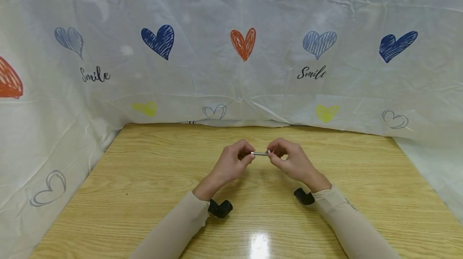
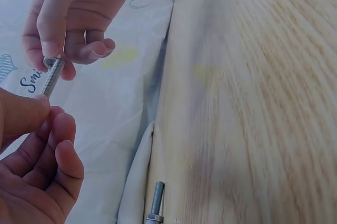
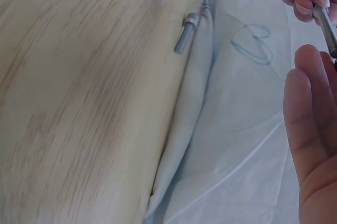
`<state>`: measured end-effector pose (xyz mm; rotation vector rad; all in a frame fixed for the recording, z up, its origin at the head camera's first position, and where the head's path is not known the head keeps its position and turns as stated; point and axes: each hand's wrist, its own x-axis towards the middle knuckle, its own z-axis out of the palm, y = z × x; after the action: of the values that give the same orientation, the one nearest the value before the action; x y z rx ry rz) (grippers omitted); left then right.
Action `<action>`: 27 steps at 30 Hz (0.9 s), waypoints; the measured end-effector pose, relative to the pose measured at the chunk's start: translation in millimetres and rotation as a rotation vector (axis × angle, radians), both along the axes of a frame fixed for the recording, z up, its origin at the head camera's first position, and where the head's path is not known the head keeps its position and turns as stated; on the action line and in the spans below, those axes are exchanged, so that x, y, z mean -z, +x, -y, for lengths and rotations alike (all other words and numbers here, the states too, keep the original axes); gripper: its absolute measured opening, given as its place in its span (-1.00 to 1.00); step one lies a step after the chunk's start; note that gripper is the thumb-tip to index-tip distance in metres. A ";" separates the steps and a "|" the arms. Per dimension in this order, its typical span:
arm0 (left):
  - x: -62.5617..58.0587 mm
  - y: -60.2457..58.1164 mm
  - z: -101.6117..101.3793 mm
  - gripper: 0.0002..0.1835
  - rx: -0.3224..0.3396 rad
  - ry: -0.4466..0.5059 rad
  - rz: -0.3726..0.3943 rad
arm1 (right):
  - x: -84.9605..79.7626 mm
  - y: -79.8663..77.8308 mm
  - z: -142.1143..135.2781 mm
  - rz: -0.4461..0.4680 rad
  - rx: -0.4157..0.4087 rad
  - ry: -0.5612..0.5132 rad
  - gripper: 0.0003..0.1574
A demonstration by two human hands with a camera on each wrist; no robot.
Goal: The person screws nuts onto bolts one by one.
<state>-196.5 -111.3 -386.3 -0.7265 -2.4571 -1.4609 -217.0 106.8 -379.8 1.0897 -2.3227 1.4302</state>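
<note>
Pinching the bolt (image 1: 261,153) at its left end, the left hand (image 1: 234,162) presses thumb and forefinger together on it, while its other fingers bend in loosely. At the bolt's right end, the right hand (image 1: 292,162) pinches a nut (image 2: 50,62) between thumb and fingertips, its remaining fingers bent as well. From where I stand I can't make out whether that nut sits around the bolt's tip or only beside it; the left wrist view shows the two right up against each other. The bolt itself is held up in the air, nearly level, grey metal with thread along the stretch between the hands.

Below the bolt spreads the table (image 1: 137,186), pale yellow wood with a fine grain. On the person's side of the bolt come two beige sleeves (image 1: 173,227), with a black fitting (image 1: 221,209) at each wrist, one to the bolt's left and one to its right.

Behind the bolt hangs a creased white cloth (image 1: 209,6). An orange heart (image 1: 243,45) is printed on it, a little left of the bolt and well above, and blue hearts (image 1: 159,42) show farther out to either side. A second bolt (image 2: 157,197) appears in both wrist views, well apart from the held bolt; I can't tell what it rests on.
</note>
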 end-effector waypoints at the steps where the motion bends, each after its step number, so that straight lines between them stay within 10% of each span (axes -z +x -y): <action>1: 0.0 -0.2 0.3 -0.92 0.001 0.002 0.003 | -4.8 3.8 1.7 0.004 0.005 -0.002 -0.87; 27: -9.0 3.5 6.5 -0.92 0.014 0.133 0.116 | -17.5 18.6 8.6 0.113 -0.043 -0.100 -0.84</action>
<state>-193.0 -117.8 -377.2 -0.6512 -2.4120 -1.6988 -198.4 98.2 -362.3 1.0631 -2.2864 1.6457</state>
